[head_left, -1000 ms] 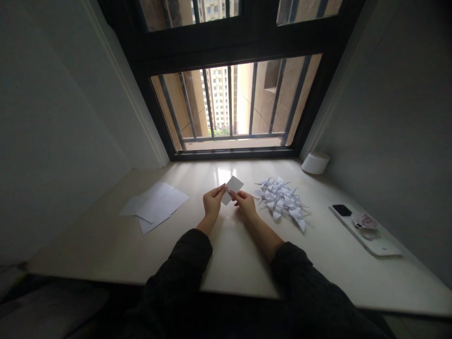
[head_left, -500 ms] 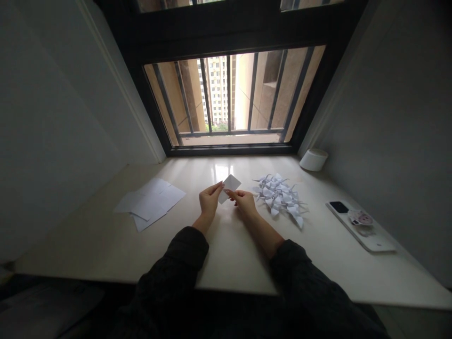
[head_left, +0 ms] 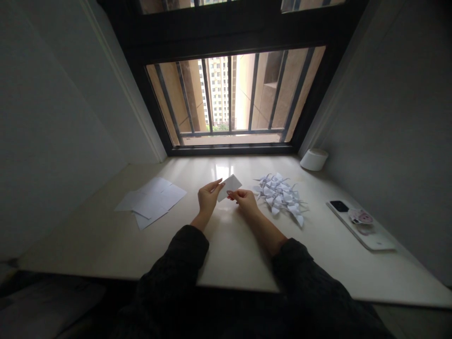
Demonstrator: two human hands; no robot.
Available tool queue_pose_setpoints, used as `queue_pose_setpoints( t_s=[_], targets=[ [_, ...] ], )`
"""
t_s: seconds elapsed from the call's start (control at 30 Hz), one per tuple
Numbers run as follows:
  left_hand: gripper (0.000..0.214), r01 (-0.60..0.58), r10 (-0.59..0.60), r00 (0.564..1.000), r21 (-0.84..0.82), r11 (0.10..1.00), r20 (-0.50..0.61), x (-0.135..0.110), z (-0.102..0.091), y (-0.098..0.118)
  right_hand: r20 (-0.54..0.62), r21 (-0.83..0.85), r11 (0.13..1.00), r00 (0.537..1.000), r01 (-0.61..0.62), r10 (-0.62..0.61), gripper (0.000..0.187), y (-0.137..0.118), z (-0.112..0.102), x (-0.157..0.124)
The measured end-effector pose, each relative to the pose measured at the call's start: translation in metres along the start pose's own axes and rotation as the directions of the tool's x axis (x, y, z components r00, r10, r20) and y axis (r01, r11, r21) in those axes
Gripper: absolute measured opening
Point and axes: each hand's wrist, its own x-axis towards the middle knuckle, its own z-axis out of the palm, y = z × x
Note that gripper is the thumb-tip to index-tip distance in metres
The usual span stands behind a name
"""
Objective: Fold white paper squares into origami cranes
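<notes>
Since the earlier frame the left hand has eased slightly outward, while the small white paper slip [head_left: 229,188] has barely shifted. The slip stands tilted above the middle of the worktop [head_left: 226,249], between the hands and clear of the surface. Its long axis runs from lower left to upper right, so its far end points up and to the right, away from the person and toward the window frame [head_left: 229,149]. The grip is closed on it from both sides: the left hand [head_left: 208,197] pinches the near left end, and the fingertips of the right hand [head_left: 246,201] meet its lower edge. Neither hand is clearly nearer. To the left lies a loose stack of white paper sheets [head_left: 151,202]; to the right, a heap of folded paper cranes [head_left: 278,197]. Beyond those are a white-cased phone [head_left: 360,226] and a white cylindrical pot [head_left: 314,159].
</notes>
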Motion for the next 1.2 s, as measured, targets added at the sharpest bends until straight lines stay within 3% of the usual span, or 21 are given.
queue_pose_setpoints(
  t_s=[0.1, 0.17, 0.3, 0.37, 0.5, 0.7, 1.0, 1.2],
  targets=[
    [0.074, 0.098, -0.094, 0.995, -0.143, 0.985, 0.04, 0.001, 0.0, 0.003, -0.039, 0.067, 0.998, 0.999, -0.007, 0.01, 0.036, -0.001, 0.002, -0.002],
    [0.083, 0.179, -0.161, 0.983, -0.251, 0.951, 0.091, 0.0, 0.002, 0.002, -0.101, 0.132, 0.991, 0.994, -0.026, 0.04, 0.035, -0.002, 0.003, -0.003],
    [0.049, 0.272, -0.224, 0.947, -0.208, 0.94, 0.23, -0.006, 0.008, -0.003, -0.171, 0.242, 0.97, 0.983, -0.025, 0.068, 0.032, -0.003, 0.003, -0.004],
    [0.04, 0.284, -0.247, 0.944, -0.157, 0.946, 0.22, -0.007, 0.01, -0.005, -0.17, 0.237, 0.971, 0.984, -0.015, 0.056, 0.032, -0.004, 0.003, -0.004],
    [0.04, 0.275, -0.257, 0.951, -0.083, 0.958, 0.173, -0.007, 0.009, -0.005, -0.179, 0.19, 0.981, 0.982, -0.024, 0.058, 0.034, -0.007, 0.004, -0.006],
    [0.04, 0.231, -0.217, 0.953, -0.044, 0.972, 0.211, -0.004, 0.005, -0.004, -0.188, 0.192, 0.979, 0.977, -0.063, 0.1, 0.035, -0.011, 0.002, -0.008],
    [0.039, 0.216, -0.206, 0.96, -0.032, 0.976, 0.191, 0.0, 0.002, -0.004, -0.248, 0.197, 0.98, 0.964, -0.042, 0.091, 0.034, -0.008, -0.014, 0.001],
    [0.039, 0.231, -0.222, 0.957, -0.027, 0.973, 0.187, 0.002, 0.0, -0.004, -0.201, 0.159, 0.987, 0.978, -0.029, 0.061, 0.04, -0.013, -0.019, -0.001]
  ],
)
